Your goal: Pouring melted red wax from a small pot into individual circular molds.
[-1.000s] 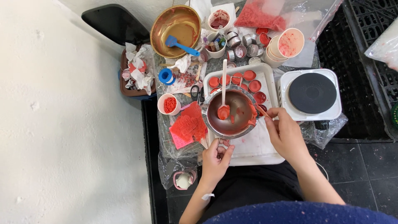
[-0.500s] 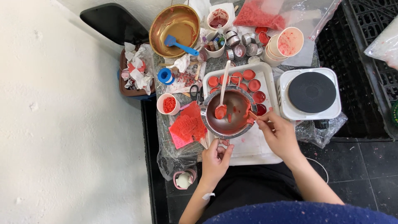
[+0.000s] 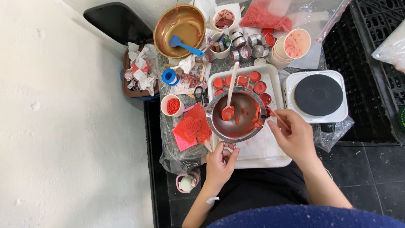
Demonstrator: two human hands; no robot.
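Observation:
A metal pot (image 3: 242, 128) smeared with red wax sits over a white tray (image 3: 270, 154). In the pot rests a spoon (image 3: 230, 90) with a pale handle and a red-coated bowl. My left hand (image 3: 220, 165) grips the pot's short handle at its near edge. My right hand (image 3: 294, 137) pinches a thin stick (image 3: 276, 117) whose tip touches the pot's right rim. Several small round tins of red wax (image 3: 254, 77) stand on the far half of the tray.
An electric hot plate (image 3: 318, 95) stands right of the tray. Beyond lie a gold bowl with a blue spatula (image 3: 179, 25), stacked paper cups (image 3: 293, 44), a bag of red pellets (image 3: 270, 14), scissors (image 3: 199, 93) and red sheets (image 3: 192, 126). Black crates (image 3: 371, 59) are on the right.
My right hand has shifted slightly along the pot's right rim with the stick. The spoon handle leans a little more to the right. My left hand stays on the handle.

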